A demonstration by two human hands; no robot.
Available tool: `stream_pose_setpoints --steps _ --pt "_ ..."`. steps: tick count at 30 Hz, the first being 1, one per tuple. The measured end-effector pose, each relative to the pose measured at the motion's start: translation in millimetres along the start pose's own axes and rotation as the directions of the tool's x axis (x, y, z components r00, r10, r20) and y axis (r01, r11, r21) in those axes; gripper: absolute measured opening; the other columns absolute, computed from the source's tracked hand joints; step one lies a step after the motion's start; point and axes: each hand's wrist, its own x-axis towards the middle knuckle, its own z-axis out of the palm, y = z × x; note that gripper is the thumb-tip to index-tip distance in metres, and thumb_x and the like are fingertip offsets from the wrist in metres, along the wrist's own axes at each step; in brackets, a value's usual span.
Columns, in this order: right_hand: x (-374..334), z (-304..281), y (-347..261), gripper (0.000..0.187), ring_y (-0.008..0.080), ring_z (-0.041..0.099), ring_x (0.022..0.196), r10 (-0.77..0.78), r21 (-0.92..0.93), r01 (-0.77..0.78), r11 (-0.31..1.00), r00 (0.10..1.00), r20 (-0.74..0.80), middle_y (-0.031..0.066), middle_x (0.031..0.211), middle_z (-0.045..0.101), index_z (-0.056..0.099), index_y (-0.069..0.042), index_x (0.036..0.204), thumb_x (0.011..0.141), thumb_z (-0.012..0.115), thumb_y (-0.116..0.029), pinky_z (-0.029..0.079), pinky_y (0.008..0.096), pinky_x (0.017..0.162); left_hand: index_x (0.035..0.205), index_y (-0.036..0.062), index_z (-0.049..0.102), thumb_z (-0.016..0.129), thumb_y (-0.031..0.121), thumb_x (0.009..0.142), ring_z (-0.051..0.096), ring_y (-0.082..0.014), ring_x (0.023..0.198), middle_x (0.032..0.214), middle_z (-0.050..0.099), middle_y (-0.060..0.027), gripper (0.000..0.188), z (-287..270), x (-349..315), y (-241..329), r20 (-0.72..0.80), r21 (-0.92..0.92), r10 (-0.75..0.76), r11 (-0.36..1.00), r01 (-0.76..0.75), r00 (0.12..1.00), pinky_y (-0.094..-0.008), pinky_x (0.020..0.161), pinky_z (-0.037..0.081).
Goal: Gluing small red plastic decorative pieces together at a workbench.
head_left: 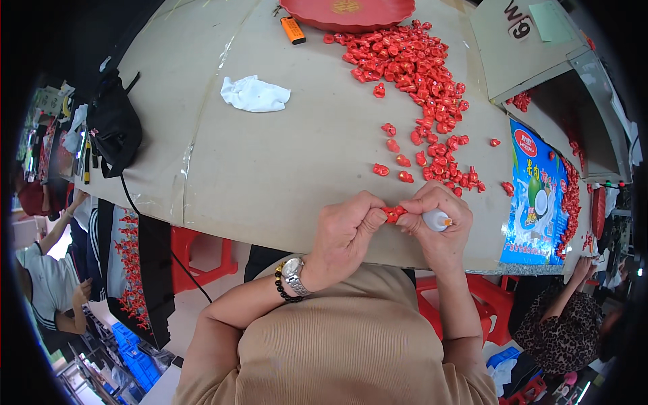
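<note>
Head view: both hands pinch a small red plastic piece above the table; right hand also grips a small white glue bottle, left hand narrow. Glue could smear onto fingers.

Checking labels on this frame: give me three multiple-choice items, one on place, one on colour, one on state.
1. Where does the white cloth lie?
A. on the table, left of the red pile
B. inside the red tray
C. on the floor

2. What colour is the lighter near the tray?
A. green
B. orange
C. white

3. What is the state of the left hand?
A. flat and open on the table
B. hanging below the table edge
C. fingers pinched on a small red piece

Answers: 1 A, the cloth sits on bare table left of the red pieces. 2 B, its body is orange with a dark end. 3 C, its fingers meet on the red piece, which the right hand also pinches while it holds a small white bottle.
</note>
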Motion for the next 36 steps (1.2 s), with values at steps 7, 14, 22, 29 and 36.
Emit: stream_pose_setpoints --steps 7,14,22,29,36 --pt "-3.4 7.0 1.5 0.025 0.0145 0.049 0.059 0.041 0.009 -0.041 0.999 0.998 -0.04 0.0029 0.064 0.053 0.058 0.0 0.069 0.058 0.08 0.004 0.039 0.028 0.054 0.087 0.0 0.057 0.055 0.018 0.095 0.049 -0.0213 0.052 0.066 0.052 -0.0111 0.019 1.0 -1.8 1.9 -0.03 0.007 0.042 0.999 -0.042 0.999 -0.0293 0.048 0.039" --pt "-4.8 13.1 0.1 0.024 0.014 0.049 0.06 0.084 0.082 -0.079 0.994 0.994 -0.066 0.0033 0.065 0.053 0.057 0.001 0.069 0.058 0.078 0.006 0.039 0.0266 0.054 0.086 -0.0002 0.056 0.055 0.016 0.094 0.051 -0.0236 0.053 0.067 0.053 -0.0123 0.018 2.7 -2.4 0.7 -0.051 0.019 0.062 0.998 -0.061 0.997 -0.0303 0.049 0.04" --pt "-6.3 10.8 3.6 0.027 0.0145 0.048 0.06 0.064 0.086 -0.06 0.994 0.996 -0.055 0.0043 0.065 0.052 0.052 0.0 0.067 0.059 0.077 0.008 0.039 0.0272 0.053 0.087 -0.0008 0.056 0.057 0.012 0.092 0.053 -0.0272 0.054 0.068 0.053 -0.013 0.014 3.6 -0.4 2.1 -0.051 0.101 0.15 0.984 -0.145 0.987 -0.0324 0.049 0.042" --pt "-5.9 8.0 -4.3 0.019 0.016 0.049 0.058 0.018 -0.006 -0.018 1.0 0.999 -0.036 0.0066 0.064 0.052 0.06 0.002 0.071 0.06 0.074 0.009 0.038 0.0273 0.051 0.086 0.0002 0.056 0.056 0.009 0.091 0.055 -0.0299 0.06 0.069 0.054 -0.0132 0.01 6.1 -2.8 1.6 -0.058 0.08 0.164 0.984 -0.159 0.985 -0.0353 0.053 0.043" --pt "-11.2 1.2 -7.7 0.02 0.0144 0.047 0.058 0.031 -0.046 -0.034 0.998 0.998 -0.059 0.0049 0.063 0.051 0.062 0.002 0.073 0.061 0.077 0.007 0.035 0.0268 0.051 0.087 0.0013 0.056 0.054 0.013 0.093 0.056 -0.032 0.058 0.069 0.055 -0.0151 0.013 6.3 -5.2 4.6 0.001 0.079 0.09 0.993 -0.09 0.996 -0.0372 0.053 0.043"
